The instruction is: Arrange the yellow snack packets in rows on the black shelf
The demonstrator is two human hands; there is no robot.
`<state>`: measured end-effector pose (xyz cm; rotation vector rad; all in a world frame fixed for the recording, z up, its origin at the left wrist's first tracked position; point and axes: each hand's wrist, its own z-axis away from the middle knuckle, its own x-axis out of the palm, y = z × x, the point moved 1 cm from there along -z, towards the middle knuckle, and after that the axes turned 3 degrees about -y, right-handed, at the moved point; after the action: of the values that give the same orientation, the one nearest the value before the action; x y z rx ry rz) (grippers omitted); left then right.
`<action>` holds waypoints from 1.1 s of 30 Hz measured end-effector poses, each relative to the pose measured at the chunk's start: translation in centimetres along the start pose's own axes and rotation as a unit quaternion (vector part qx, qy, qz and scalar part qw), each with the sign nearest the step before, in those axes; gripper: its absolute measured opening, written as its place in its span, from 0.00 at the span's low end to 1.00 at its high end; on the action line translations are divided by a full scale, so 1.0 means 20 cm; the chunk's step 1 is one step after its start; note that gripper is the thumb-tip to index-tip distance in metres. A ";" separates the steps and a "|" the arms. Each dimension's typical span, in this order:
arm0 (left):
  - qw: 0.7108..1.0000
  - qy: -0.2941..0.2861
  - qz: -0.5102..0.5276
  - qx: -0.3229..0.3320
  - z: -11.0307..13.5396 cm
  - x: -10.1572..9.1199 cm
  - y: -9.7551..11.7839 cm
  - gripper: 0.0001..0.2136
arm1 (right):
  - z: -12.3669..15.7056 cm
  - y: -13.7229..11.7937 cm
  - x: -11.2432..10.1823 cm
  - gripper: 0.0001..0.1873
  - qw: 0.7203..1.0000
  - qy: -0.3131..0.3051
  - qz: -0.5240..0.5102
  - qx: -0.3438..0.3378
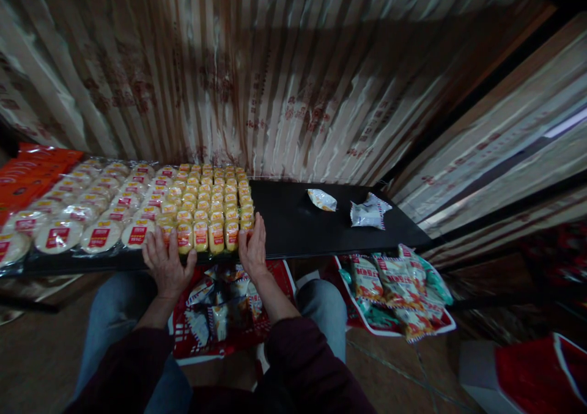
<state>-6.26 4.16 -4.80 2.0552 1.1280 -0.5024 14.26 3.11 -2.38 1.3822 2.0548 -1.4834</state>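
Note:
Rows of small yellow wrapped snack packs point(211, 203) lie in a tight block on a black shelf point(298, 224). My left hand point(167, 261) rests open at the block's front left corner, fingers spread against the front row. My right hand point(252, 246) stands flat and open against the block's right front edge. Neither hand holds anything. Beside the yellow packs lie rows of round white cakes with red labels point(87, 212).
Two loose packets point(321, 200) point(369, 213) lie on the shelf's right part. Orange packets point(27, 172) sit at the far left. Below, a red box of snacks point(220, 313) stands between my knees; another tray of packets point(397, 288) stands at the right. Wrapped cartons form the back wall.

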 end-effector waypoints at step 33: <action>0.997 -0.017 0.060 0.047 0.12 -0.17 0.02 0.13 | 0.41 0.04 -0.21 0.19 0.993 0.060 -0.104 0.020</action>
<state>-7.66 0.32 -4.03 2.1727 0.9709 -0.5385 14.59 -6.04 -3.79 1.3351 2.3182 -1.5636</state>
